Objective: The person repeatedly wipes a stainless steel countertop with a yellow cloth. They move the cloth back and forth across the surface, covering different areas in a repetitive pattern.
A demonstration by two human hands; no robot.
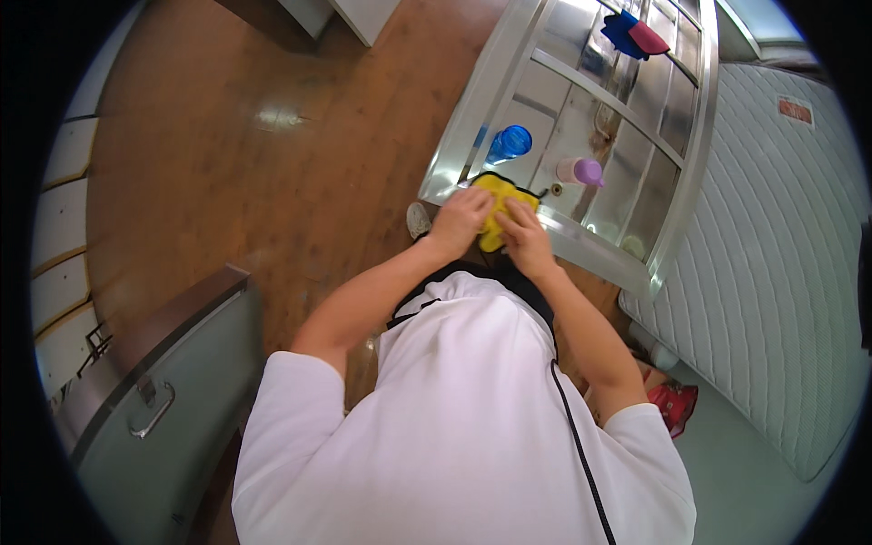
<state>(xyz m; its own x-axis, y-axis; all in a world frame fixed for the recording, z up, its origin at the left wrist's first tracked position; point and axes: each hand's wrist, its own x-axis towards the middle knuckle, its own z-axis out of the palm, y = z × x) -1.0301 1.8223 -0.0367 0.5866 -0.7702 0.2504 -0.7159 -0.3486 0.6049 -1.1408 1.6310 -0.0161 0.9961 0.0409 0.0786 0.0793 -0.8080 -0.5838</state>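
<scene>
A yellow cloth with a dark edge is between my hands, in front of my waist at the near end of a metal frame. My left hand is closed on its left side. With bent fingers, my right hand grips its right side. Just beyond the cloth stands a blue cup, see-through and tilted in view. Right of it is a pale pink bottle with a purple lid. Both stand inside the metal frame.
A blue and red cloth hangs over a bar at the frame's far end. To the right leans a pale quilted mattress. A grey cabinet door with a handle is at the lower left, above the wooden floor. A red bag lies at the right.
</scene>
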